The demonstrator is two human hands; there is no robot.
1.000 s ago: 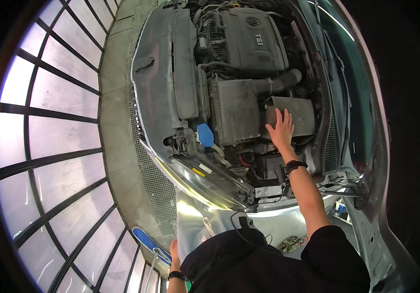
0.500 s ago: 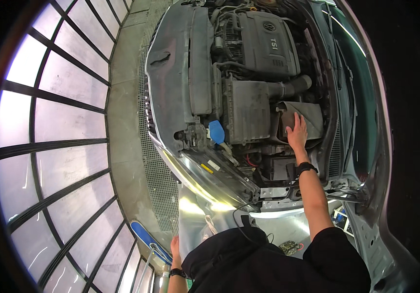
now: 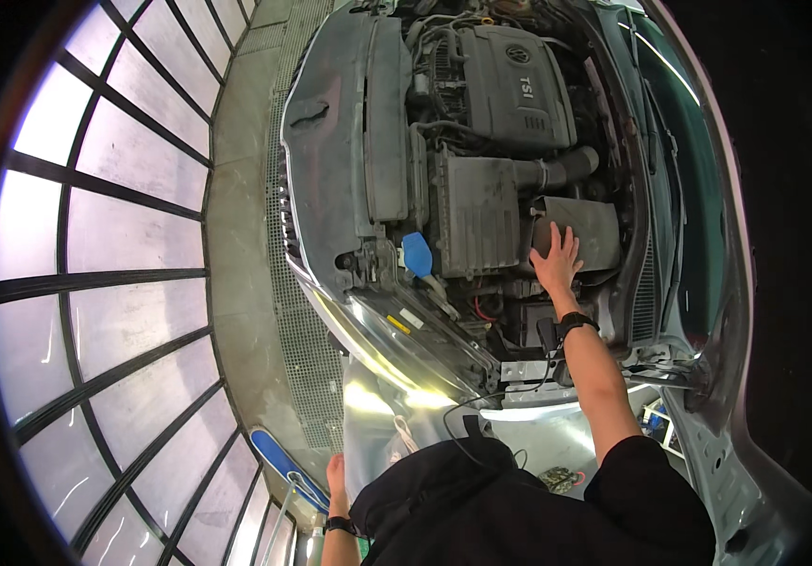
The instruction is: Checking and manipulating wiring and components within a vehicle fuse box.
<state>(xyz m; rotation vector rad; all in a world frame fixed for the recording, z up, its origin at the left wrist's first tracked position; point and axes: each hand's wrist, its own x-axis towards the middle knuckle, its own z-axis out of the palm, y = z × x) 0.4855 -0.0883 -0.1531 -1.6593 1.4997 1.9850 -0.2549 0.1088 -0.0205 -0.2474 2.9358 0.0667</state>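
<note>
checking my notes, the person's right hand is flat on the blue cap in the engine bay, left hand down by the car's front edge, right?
Not quite. The head view shows the right hand flat on the dark grey box, not the blue cap, which sits apart to its left. The left hand is down by the car's front edge.

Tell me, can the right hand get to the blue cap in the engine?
Probably yes. The right hand rests flat on a dark box, and the blue cap sits uncovered nearby to its left.
</note>
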